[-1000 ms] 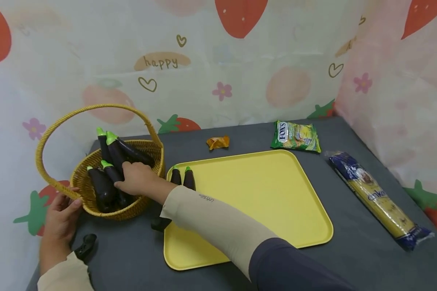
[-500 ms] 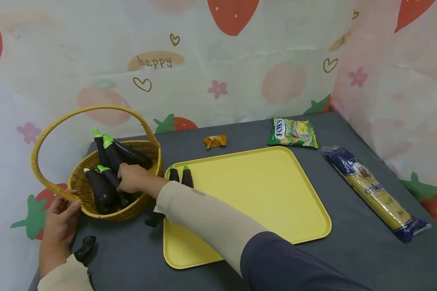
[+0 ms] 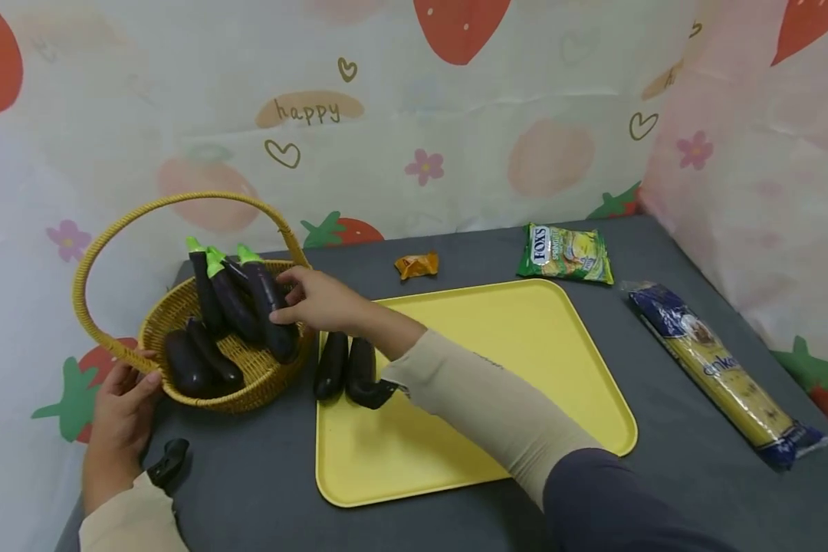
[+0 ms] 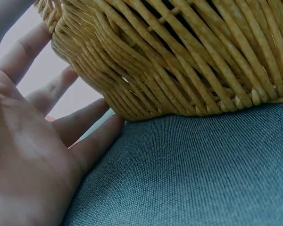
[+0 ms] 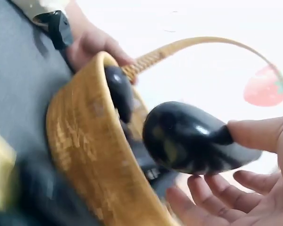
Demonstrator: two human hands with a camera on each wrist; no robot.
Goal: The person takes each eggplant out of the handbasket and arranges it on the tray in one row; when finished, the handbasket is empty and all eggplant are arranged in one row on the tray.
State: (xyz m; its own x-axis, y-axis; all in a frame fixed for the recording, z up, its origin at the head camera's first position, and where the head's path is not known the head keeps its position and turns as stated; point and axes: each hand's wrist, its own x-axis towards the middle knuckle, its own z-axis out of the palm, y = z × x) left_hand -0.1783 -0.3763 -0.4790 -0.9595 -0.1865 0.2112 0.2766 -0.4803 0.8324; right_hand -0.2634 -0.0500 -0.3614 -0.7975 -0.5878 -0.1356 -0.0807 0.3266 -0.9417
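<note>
My right hand (image 3: pixel 327 303) pinches a dark purple eggplant (image 3: pixel 265 295) with a green cap, at the right rim of a yellow wicker basket (image 3: pixel 251 397). In the right wrist view the thumb and fingertips hold this glossy eggplant (image 5: pixel 184 136) above the rim. Several more eggplants (image 3: pixel 231 303) lie in the basket, green caps leaning out at the back. My left hand (image 3: pixel 124 410) holds the basket's left side at the foot of its hooped handle; the left wrist view has its fingers (image 4: pixel 96 141) against the woven wall.
A yellow tray (image 3: pixel 483 383) lies right of the basket, with two eggplants (image 3: pixel 331 366) at its left edge. Behind it are an orange-wrapped piece (image 3: pixel 417 265) and a green FOX'S packet (image 3: pixel 567 254). A long pasta-like packet (image 3: pixel 724 372) lies on the right.
My right hand has drawn an eggplant up from inside the basket and moved right to the rim. Both eggplants on the tray show more fully. The left hand keeps its hold.
</note>
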